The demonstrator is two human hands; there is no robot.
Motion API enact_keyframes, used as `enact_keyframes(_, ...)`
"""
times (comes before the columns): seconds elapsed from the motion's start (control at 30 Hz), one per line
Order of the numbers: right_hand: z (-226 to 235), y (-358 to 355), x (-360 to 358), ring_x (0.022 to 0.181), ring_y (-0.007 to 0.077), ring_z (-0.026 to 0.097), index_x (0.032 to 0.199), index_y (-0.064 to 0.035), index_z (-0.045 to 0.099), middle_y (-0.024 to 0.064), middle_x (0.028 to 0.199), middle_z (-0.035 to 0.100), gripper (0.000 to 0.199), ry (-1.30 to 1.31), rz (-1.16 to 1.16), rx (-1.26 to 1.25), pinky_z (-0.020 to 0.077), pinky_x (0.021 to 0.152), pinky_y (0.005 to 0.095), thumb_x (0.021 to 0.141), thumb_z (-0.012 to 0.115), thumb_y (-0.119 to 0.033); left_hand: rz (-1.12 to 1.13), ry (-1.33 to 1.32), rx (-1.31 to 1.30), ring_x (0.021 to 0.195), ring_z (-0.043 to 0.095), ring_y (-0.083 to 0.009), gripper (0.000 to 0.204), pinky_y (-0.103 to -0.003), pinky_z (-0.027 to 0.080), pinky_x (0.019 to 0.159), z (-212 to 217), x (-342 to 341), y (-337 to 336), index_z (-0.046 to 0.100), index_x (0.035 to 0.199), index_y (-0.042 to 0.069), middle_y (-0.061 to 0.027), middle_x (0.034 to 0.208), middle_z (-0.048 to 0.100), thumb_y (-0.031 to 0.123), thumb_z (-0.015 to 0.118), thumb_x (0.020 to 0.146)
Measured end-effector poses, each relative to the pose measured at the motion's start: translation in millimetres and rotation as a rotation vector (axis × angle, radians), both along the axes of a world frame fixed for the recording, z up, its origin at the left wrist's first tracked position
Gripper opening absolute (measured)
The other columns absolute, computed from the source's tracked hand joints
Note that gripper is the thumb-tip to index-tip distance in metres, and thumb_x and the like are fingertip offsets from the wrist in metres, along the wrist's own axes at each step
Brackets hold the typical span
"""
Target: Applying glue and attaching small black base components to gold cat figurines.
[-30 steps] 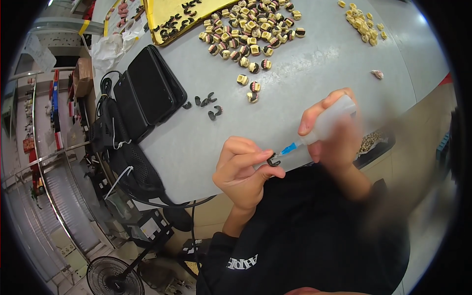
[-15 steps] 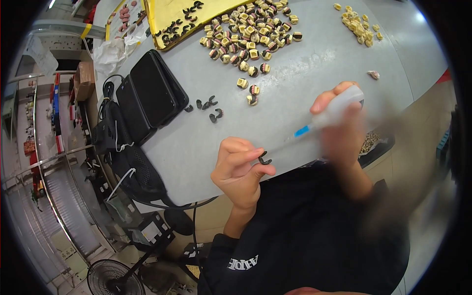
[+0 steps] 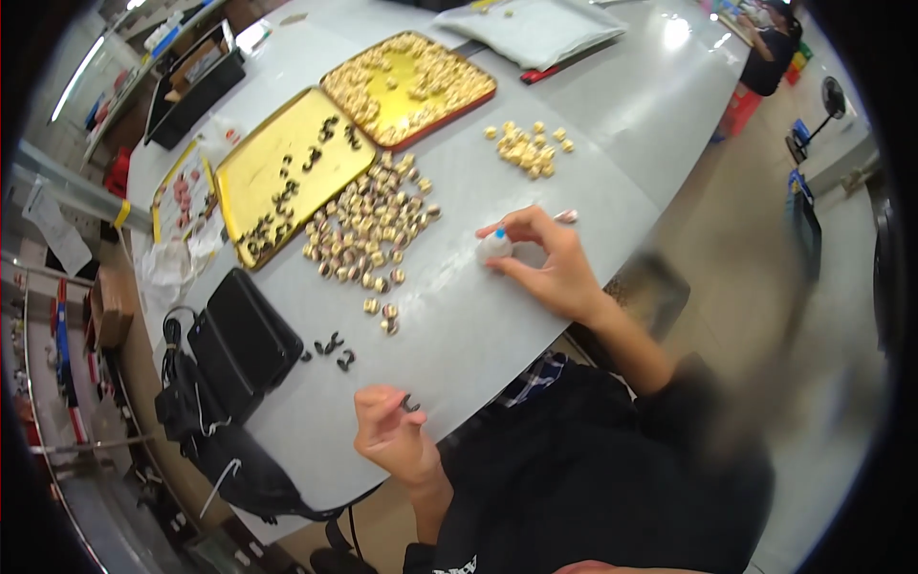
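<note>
My left hand (image 3: 394,438) is near the front edge of the grey table, pinching a small black C-shaped piece (image 3: 410,405) between thumb and fingertips. Farther off to the right, my right hand (image 3: 557,266) has its thumb and fingers round a small translucent squeeze bottle (image 3: 494,249) with a blue tip. The bottle is roughly upright at the tabletop; whether its base touches is unclear. Several loose black curved pieces (image 3: 335,346) lie beyond my left hand. Past them spreads a heap of small cream, pink and black pieces (image 3: 368,230).
A yellow tray (image 3: 258,163) bears black curved pieces, and a second yellow tray (image 3: 394,105) bears cream ones. Cream pieces (image 3: 529,151) lie beyond my right hand. A black folding device (image 3: 247,330) and a black bag (image 3: 244,454) stand left. Another person (image 3: 770,57) is at far right.
My right hand has moved away from the black piece toward the tabletop, turning the bottle from slanted to roughly upright. My left hand keeps the piece. The view has shifted, showing more of the table.
</note>
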State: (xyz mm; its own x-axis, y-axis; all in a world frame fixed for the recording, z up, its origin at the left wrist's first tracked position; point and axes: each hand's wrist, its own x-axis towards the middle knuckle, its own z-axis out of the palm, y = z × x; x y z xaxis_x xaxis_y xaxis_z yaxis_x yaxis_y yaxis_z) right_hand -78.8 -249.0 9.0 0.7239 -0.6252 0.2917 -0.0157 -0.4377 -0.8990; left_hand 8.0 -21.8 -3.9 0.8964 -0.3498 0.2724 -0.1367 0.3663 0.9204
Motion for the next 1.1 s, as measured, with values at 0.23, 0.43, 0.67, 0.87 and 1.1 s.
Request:
enact_keyframes(0.23, 26, -51, -17, 0.077, 0.0167, 0.059, 0.096, -0.0019, 0.059, 0.0084, 0.093, 0.061, 0.024, 0.076, -0.368, -0.385, 0.0475, 0.072, 0.0277, 0.075, 0.069, -0.006, -0.007, -0.015, 0.002, 0.076, 0.044, -0.0151, 0.023, -0.024, 0.035, 0.065, 1, 0, -1, 0.061, 0.080, -0.001, -0.0043, 0.080, 0.046, 0.011, 0.075, 0.067)
enact_keyframes(0.43, 17, -102, -10, 0.066, 0.0152, 0.056, 0.090, -0.0003, 0.062, 0.0093, 0.085, 0.059, 0.018, 0.253, -0.376, -0.350, 0.0457, 0.062, 0.0268, 0.077, 0.067, -0.012, -0.028, -0.026, -0.020, 0.075, 0.044, -0.0148, 0.024, -0.024, 0.034, 0.065, -1, -1, -2, 0.060, 0.082, -0.001, -0.0039, 0.080, 0.046, 0.012, 0.076, 0.068)
enact_keyframes(0.67, 23, -93, -21, 0.074, 0.0135, 0.059, 0.090, 0.0020, 0.061, 0.0084, 0.087, 0.059, 0.015, 0.078, -0.324, -0.213, 0.0492, 0.070, 0.0262, 0.079, 0.065, -0.007, -0.011, -0.032, -0.012, 0.074, 0.043, -0.0151, 0.024, -0.024, 0.034, 0.066, -1, -2, -1, 0.060, 0.083, 0.000, -0.0037, 0.080, 0.045, 0.012, 0.075, 0.070)
enact_keyframes(0.87, 40, -7, -34, 0.084, 0.0167, 0.060, 0.095, 0.0042, 0.057, 0.0127, 0.096, 0.057, 0.014, -0.412, 0.033, 0.243, 0.0507, 0.075, 0.0278, 0.081, 0.057, 0.007, 0.025, -0.120, 0.038, 0.075, 0.045, -0.0169, 0.026, -0.026, 0.037, 0.066, -2, -1, 4, 0.059, 0.082, -0.001, -0.0060, 0.081, 0.048, 0.015, 0.076, 0.070)
enact_keyframes(1.1, 35, 81, -28, 0.085, 0.0176, 0.061, 0.092, 0.0028, 0.055, 0.0147, 0.095, 0.059, 0.017, -0.240, 0.386, 0.790, 0.0514, 0.073, 0.0264, 0.077, 0.062, 0.007, -0.114, -0.183, 0.069, 0.078, 0.050, -0.0196, 0.023, -0.029, 0.042, 0.066, 8, 1, -8, 0.066, 0.082, 0.002, -0.0056, 0.083, 0.052, 0.006, 0.078, 0.063)
